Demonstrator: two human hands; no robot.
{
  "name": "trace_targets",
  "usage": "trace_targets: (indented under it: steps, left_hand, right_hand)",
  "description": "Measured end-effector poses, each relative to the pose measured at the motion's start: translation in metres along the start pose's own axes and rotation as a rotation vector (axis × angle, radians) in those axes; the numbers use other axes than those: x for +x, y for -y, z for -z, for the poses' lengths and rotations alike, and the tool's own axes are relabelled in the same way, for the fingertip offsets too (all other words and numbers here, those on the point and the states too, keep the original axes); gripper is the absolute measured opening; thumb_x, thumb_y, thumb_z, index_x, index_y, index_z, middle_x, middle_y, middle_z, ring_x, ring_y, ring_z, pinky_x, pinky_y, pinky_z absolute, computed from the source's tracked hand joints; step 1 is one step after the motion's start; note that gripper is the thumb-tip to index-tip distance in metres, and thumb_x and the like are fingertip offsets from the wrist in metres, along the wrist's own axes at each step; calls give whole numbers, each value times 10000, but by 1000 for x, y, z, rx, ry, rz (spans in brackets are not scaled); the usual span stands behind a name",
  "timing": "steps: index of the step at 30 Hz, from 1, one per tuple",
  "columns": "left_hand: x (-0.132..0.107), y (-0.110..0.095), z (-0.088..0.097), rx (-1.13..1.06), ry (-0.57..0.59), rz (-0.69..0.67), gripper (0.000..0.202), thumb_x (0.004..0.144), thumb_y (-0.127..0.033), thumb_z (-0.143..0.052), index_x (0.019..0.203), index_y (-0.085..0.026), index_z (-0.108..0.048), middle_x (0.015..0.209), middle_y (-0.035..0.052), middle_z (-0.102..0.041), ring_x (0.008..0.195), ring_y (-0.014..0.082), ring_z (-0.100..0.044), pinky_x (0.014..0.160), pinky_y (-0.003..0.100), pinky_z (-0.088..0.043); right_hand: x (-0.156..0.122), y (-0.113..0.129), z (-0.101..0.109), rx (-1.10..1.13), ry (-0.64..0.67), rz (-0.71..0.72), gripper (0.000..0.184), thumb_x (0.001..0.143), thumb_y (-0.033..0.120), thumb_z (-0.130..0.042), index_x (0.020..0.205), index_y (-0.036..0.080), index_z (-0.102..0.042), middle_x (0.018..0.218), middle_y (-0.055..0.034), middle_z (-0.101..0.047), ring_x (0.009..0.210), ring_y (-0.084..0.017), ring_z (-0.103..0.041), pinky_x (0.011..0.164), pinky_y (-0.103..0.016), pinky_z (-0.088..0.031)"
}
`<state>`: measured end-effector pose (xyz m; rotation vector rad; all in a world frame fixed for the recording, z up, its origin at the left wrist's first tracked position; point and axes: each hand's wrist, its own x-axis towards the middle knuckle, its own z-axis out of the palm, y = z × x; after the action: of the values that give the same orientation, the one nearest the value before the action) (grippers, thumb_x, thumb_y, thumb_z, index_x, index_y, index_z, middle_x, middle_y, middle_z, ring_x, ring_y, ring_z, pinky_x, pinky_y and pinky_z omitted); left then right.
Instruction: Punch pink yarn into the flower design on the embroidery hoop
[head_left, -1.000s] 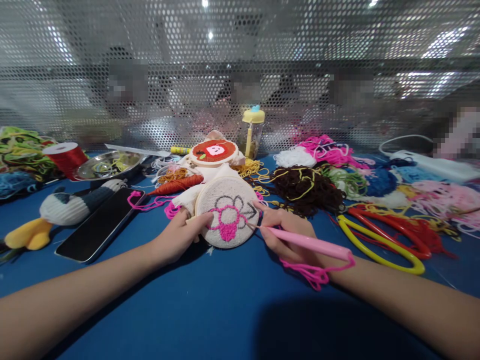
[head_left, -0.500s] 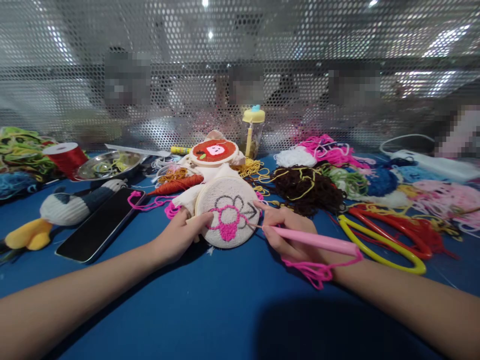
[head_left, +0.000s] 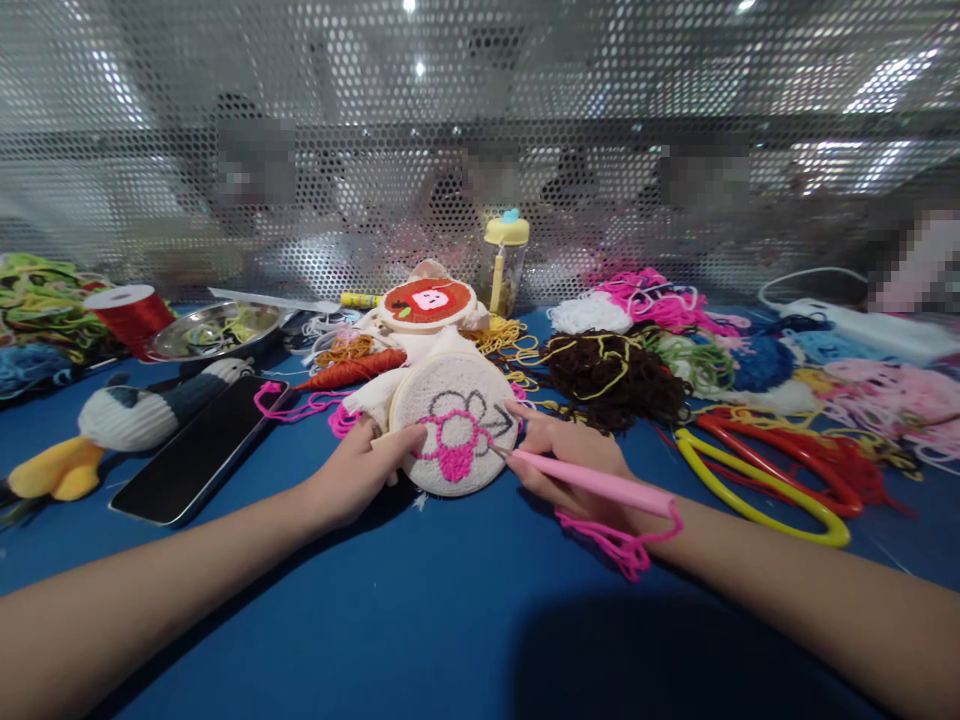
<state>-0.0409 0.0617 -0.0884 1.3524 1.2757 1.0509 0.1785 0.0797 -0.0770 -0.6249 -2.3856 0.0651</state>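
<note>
My left hand (head_left: 367, 465) grips the left edge of a round embroidery hoop (head_left: 487, 385), its thumb on top of the cream cloth. Dark outlines of a flower and leaf are drawn on the cloth, and bright pink yarn loops (head_left: 456, 462) fill one petal and edge the centre and other petals. In my right hand (head_left: 566, 460) is a pink punch needle (head_left: 600, 482), its tip at the cloth right of the pink loops. Pink yarn (head_left: 611, 545) hangs from the handle's back end. One finger of that hand touches the hoop's right side.
Behind the hoop lies another hoop with an orange-red design (head_left: 429, 300), near a yellow-lidded bottle (head_left: 507, 255). Left are a phone (head_left: 202, 455), a plush toy (head_left: 124, 415), a metal dish (head_left: 259, 318) and a red spool (head_left: 131, 315). Brown yarn (head_left: 615, 375) and yellow (head_left: 757, 500) and red rings lie right.
The punch needle has moved left and its tip has come closer into the cloth, with my right hand shifting slightly along. My left hand and the hoop have stayed put.
</note>
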Motion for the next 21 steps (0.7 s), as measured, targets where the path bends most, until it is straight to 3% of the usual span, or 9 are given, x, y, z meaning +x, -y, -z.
trace_targets:
  steps: [6, 10, 14, 16, 18, 21]
  left_hand:
    - [-2, -1, 2, 174, 24, -89, 319, 724, -381, -496, 505, -149, -517, 381, -37, -431, 359, 61, -375, 349, 174, -278]
    - [-8, -6, 0, 251, 45, -118, 295, 726, -382, -493, 568, -142, -558, 442, -11, -521, 390, 75, -432, 367, 167, -339]
    - [-14, -11, -3, 207, 48, -188, 199, 697, -335, -536, 766, -158, -596, 549, -15, -574, 383, 70, -422, 348, 168, -354]
    - [-16, -13, -2, 176, 130, -181, 213, 679, -326, -559, 812, -162, -590, 595, -10, -589, 387, 70, -438, 352, 172, -370]
    - [-15, -12, 1, 127, 291, -168, 215, 668, -335, -571, 787, -157, -591, 602, 2, -600, 432, 93, -496, 411, 196, -422]
    - [-11, -7, 9, -10, 535, -192, 269, 638, -399, -583, 738, -152, -613, 626, 41, -637, 664, 183, -596, 643, 281, -472]
  right_hand:
    - [1, -1, -5, -117, -84, 139, 162, 772, 164, -420, 622, 202, -467, 516, 41, -486, 509, -77, -480, 924, -294, -397]
    - [-2, -9, -8, -274, 44, 118, 228, 789, 215, -433, 567, 190, -479, 479, 51, -483, 527, -81, -486, 911, -374, -341]
    - [-4, -18, -11, -311, 81, 108, 259, 803, 326, -471, 597, 185, -540, 506, 38, -531, 547, -88, -504, 903, -384, -332]
    - [-4, -20, -12, -221, 47, 152, 184, 811, 298, -471, 712, 182, -575, 620, 15, -592, 637, -102, -539, 884, -363, -364]
    - [-3, -18, -11, -112, -20, 179, 120, 806, 238, -480, 826, 169, -577, 749, -17, -618, 748, -118, -554, 831, -335, -413]
    - [-2, -14, -8, -2, -82, 137, 117, 783, 173, -501, 873, 157, -572, 790, -38, -611, 789, -119, -552, 725, -272, -462]
